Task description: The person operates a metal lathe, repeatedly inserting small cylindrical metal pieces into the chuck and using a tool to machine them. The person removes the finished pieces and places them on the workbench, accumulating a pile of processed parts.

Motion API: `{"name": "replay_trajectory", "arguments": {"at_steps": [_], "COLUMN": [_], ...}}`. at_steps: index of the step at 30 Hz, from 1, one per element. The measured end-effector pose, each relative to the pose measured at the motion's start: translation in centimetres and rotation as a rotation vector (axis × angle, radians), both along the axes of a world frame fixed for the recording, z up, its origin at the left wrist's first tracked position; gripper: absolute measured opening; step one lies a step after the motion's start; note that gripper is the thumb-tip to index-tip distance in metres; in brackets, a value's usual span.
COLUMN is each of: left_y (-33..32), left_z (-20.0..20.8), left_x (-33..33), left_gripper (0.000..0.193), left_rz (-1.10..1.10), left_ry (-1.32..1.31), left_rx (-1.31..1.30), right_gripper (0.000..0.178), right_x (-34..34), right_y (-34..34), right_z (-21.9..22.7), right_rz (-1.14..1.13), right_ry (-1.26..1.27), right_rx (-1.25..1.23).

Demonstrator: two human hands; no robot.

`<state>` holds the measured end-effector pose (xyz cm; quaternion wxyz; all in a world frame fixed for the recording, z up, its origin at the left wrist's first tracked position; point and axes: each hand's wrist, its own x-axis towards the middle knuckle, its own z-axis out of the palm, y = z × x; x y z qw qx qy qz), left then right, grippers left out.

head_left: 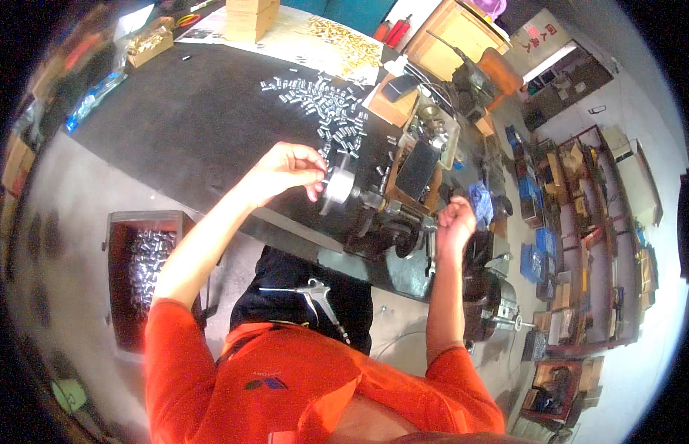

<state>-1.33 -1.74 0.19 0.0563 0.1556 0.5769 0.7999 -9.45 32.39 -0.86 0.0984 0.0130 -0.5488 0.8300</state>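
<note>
A: What can't we make out here?

B: Whatever sits between the fingertips of our left hand (285,172). They are pinched together right at the round silver metal chuck (337,186) of the dark bench lathe (389,222), but any part in them is too small to see, so we cannot tell if they hold something. Our right hand (454,220) is curled into a fist on the far side of the machine; what it grips is hidden too.

A: And the containers?

B: The dark red rectangular bin (148,277), well below and left of our left fingers, holds a heap of short silver metal cylinders. A small cardboard box (148,44), far up-left, holds pale pieces we cannot identify.

A: Where are the loose parts?

B: The scatter of small silver metal sleeves (326,111) lies on the black tabletop (189,126) just above our left fingertips, the nearest ones almost beside them.
</note>
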Motion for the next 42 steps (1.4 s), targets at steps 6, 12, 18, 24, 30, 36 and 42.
{"name": "replay_trajectory", "arguments": {"at_steps": [6,12,18,24,30,36,42], "left_y": [0.4,0.6,-0.6,-7.8,-12.6,-7.0,-0.7], "left_z": [-0.3,-0.2,0.3,-1.1,-4.7,-4.3,-7.3], "left_x": [0.3,0.3,0.9,10.5,19.9,9.2,-5.0], "left_gripper": [0.013,0.013,0.011,0.014,0.015,0.015,0.023], "left_rz": [0.013,0.044,0.066,0.341,0.546,0.610,0.679], "left_ry": [0.001,-0.006,-0.040,-0.257,-0.211,0.105,0.113], "left_rx": [0.019,-0.003,-0.078,-0.481,-1.616,-1.310,-1.099], "right_gripper": [0.015,0.011,0.011,0.017,0.021,0.013,0.010], "right_x": [8.3,7.1,-1.6,3.4,10.1,7.2,4.9], "right_y": [1.6,2.3,0.6,0.4,2.0,1.6,1.4], "right_z": [1.0,-7.0,-4.7,1.3,-2.1,-7.8,-8.7], "right_rz": [0.123,0.036,-0.260,0.015,0.104,-0.047,-0.083], "right_ry": [0.043,-0.343,-0.278,0.242,0.043,-0.211,-0.269], "right_rx": [-0.108,-0.138,0.318,-0.088,-0.137,-0.138,-0.099]}}
